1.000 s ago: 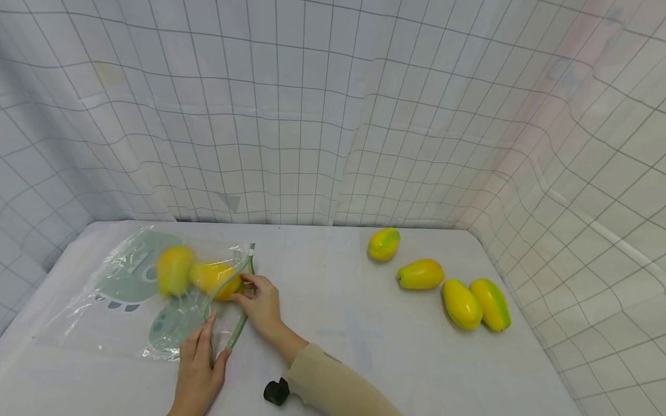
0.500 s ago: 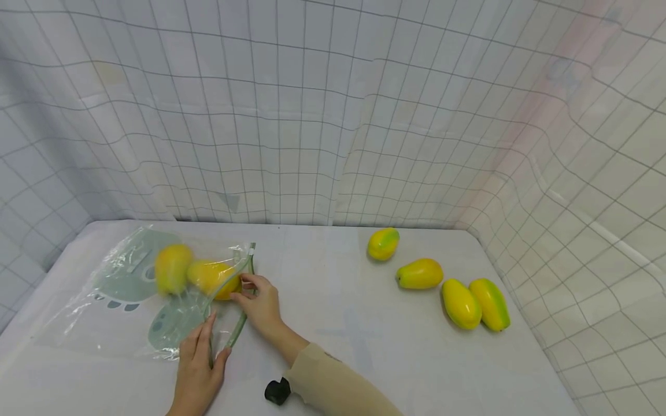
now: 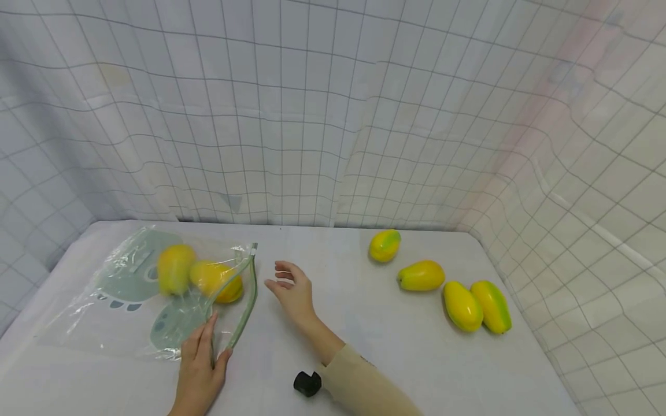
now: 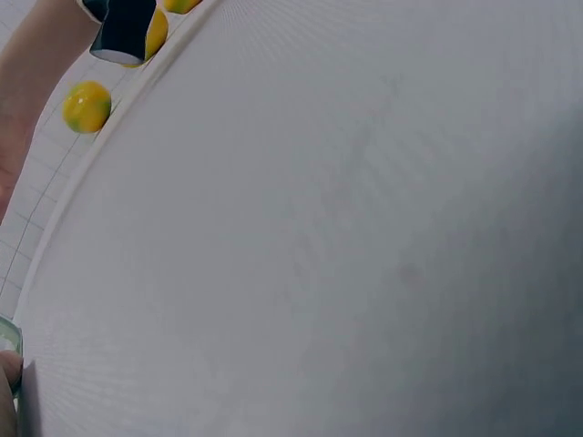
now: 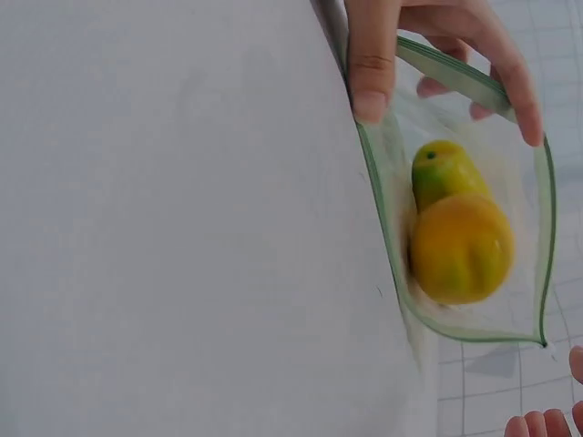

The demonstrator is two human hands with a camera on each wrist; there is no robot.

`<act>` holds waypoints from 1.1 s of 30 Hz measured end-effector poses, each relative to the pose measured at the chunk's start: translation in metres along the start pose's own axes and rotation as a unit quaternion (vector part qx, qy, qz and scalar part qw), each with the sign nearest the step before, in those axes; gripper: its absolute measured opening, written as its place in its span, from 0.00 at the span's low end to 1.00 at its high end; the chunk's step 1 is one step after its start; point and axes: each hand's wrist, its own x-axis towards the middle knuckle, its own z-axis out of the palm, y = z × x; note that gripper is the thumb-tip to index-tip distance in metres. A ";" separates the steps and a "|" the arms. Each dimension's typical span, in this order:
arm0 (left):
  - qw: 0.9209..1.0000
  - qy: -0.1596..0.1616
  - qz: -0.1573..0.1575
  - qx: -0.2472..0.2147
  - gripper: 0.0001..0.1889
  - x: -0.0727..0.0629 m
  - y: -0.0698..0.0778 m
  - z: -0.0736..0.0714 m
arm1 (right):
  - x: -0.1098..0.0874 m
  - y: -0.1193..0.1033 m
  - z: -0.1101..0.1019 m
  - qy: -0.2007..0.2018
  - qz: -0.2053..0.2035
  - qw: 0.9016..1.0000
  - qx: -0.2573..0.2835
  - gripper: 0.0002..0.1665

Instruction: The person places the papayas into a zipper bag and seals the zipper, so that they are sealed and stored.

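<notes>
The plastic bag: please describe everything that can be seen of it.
The plastic bag looks clear, shiny and wrinkled, with a grey-green picture printed on it and a green rim. It lies on the left side of the white table, its open mouth toward the right. Two yellow fruits are inside. The left hand touches the near part of the rim.

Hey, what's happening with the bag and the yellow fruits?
A person is working at a white table with a clear, green-edged bag. Their left hand is on the bag's edge, by its open mouth. Two yellow fruits are inside the bag. The right hand is just outside the mouth, holding nothing. Four more fruits lie over on the right side of the table, outside the bag.
</notes>
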 end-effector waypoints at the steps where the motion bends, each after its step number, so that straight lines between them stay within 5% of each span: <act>1: 1.000 -0.001 -0.002 0.000 0.39 0.000 0.000 0.000 | 0.000 -0.006 -0.006 0.004 -0.002 1.000 0.004 0.21; 16: 1.000 -0.005 -0.008 0.006 0.39 -0.002 0.002 -0.001 | 0.000 -0.032 -0.089 0.085 -0.029 0.996 -0.003 0.26; 28: 1.000 -0.014 -0.013 0.006 0.35 -0.002 0.003 -0.002 | 0.001 -0.015 -0.169 0.173 -0.019 0.984 -0.032 0.32; 33: 1.000 -0.021 -0.018 0.006 0.35 -0.002 0.003 -0.003 | -0.006 -0.026 -0.198 0.195 0.000 0.980 -0.035 0.33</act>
